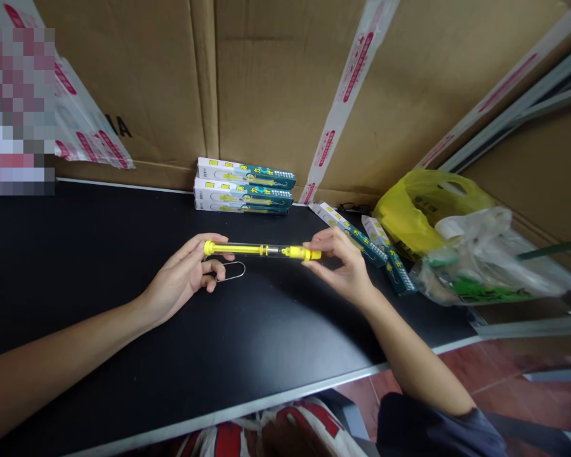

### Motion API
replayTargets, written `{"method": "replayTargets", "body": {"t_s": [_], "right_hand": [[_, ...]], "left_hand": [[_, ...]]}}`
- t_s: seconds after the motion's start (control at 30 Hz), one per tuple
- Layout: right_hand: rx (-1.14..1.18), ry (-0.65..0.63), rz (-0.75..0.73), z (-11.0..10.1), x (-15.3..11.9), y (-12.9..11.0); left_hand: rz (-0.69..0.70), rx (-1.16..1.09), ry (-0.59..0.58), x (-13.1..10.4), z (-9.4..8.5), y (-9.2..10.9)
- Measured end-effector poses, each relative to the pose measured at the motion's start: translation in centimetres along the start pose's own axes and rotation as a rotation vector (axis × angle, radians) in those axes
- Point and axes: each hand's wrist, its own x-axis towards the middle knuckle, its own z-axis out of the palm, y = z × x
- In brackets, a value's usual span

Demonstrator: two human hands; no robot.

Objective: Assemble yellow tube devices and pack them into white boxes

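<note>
A tubular spring scale (pixel 247 250), clear with yellow ends, is held level above the black table between my two hands. My left hand (pixel 183 273) is closed on its left yellow end, thumb and fingers around it. A bent metal wire loop (pixel 238 271) sticks out by the lower fingers of that hand, just below the tube. My right hand (pixel 342 260) pinches the yellow cap at the other end between thumb and fingers. Inside the tube, a short metal spring shows near the right end.
Several printed spring scale boxes (pixel 242 193) are stacked at the back against a cardboard wall (pixel 276 95). Two more boxes (pixel 390 260) lie to the right, beside a yellow plastic bag (pixel 409 209) and a clear bag (pixel 485 260). The black table (pixel 181 374) has a pale front edge.
</note>
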Motion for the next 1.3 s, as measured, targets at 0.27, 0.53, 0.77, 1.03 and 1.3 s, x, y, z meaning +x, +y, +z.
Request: {"method": "replayTargets", "body": {"t_s": [0.27,0.53,0.77,1.03,1.3], "right_hand": [[0.022,0.006,0.061,0.17,-0.27,-0.16],[0.018,0.004,0.116,0.33,-0.67,-0.23],[-0.05,0.038,-0.012,0.04,0.01,-0.33],[-0.095,0.053,-0.038,-0.08,0.23,-0.27],[0.007,0.015,0.035,0.18,-0.04,-0.48]], "left_hand": [[-0.012,-0.004,0.0,0.01,0.03,0.0],[-0.014,-0.015,-0.003,-0.02,0.12,0.12],[-0.01,-0.014,-0.023,0.12,0.07,0.05],[-0.007,-0.012,-0.013,0.04,0.0,-0.03],[-0.015,-0.015,-0.002,0.07,0.09,0.02]]}}
